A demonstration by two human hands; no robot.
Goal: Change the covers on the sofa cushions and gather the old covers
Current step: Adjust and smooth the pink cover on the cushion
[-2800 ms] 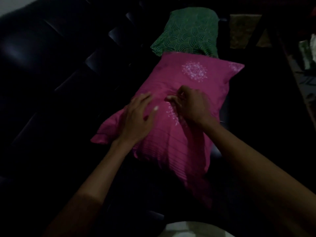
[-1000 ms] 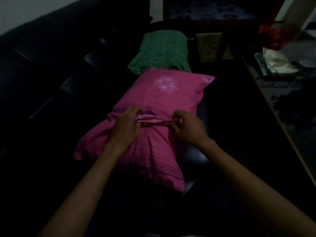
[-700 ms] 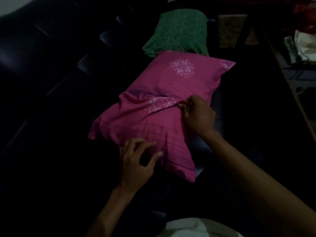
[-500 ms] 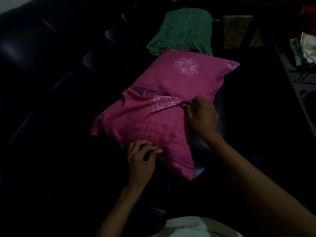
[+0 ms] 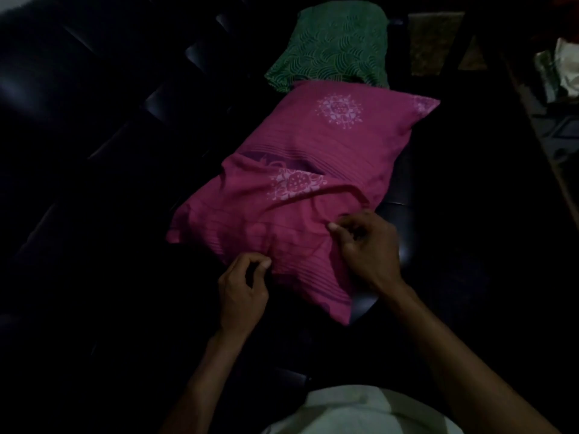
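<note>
Dim light. Pink cushion (image 5: 316,195) flat on black sofa (image 5: 94,126), just beyond both sets of fingers. Left hand (image 5: 242,289) curled at near edge, fingers (image 5: 261,261) seemingly pinching cover hem. Right hand (image 5: 366,245) bent over loose fold, fingers (image 5: 336,227) gripping pink cloth. Green cushion (image 5: 332,42) farther off, touching pink one's far end.

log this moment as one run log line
stage: working pink cover | left hand: pinches near edge | right hand: grips cover fabric | green cushion: behind, untouched
</note>
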